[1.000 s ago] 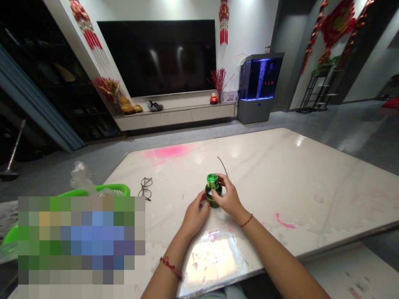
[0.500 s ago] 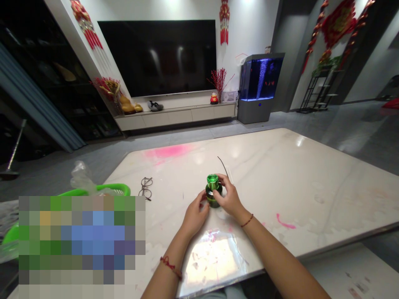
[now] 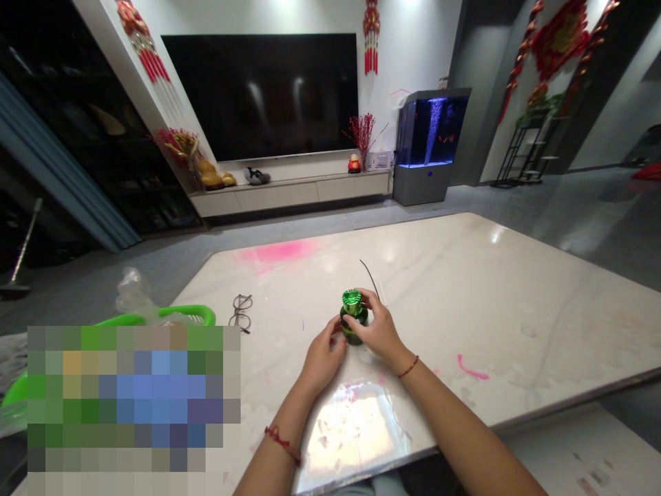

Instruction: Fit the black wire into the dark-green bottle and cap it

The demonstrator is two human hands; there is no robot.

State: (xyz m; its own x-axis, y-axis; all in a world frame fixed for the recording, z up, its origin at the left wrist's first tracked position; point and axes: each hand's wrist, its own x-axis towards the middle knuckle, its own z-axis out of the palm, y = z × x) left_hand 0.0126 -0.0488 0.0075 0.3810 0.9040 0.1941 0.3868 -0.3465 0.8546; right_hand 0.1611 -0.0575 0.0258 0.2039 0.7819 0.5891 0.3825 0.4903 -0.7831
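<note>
You're on the grip now, the glossy green-topped dark round canister (image 3: 354, 318) upright on the white marble tabletop (image 3: 480, 289), your right hand (image 3: 379, 332) curling its fingers over the top, your left hand (image 3: 323, 358) pressing its fingers to the side, apparently set to twist, so steady it next.

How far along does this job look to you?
Done: a bright green ridged cap sits on a dark green round body. In hand: the left hand and right hand both grip that piece. Remaining: a thin black wire behind them, its far end free above the white marble table.
</note>
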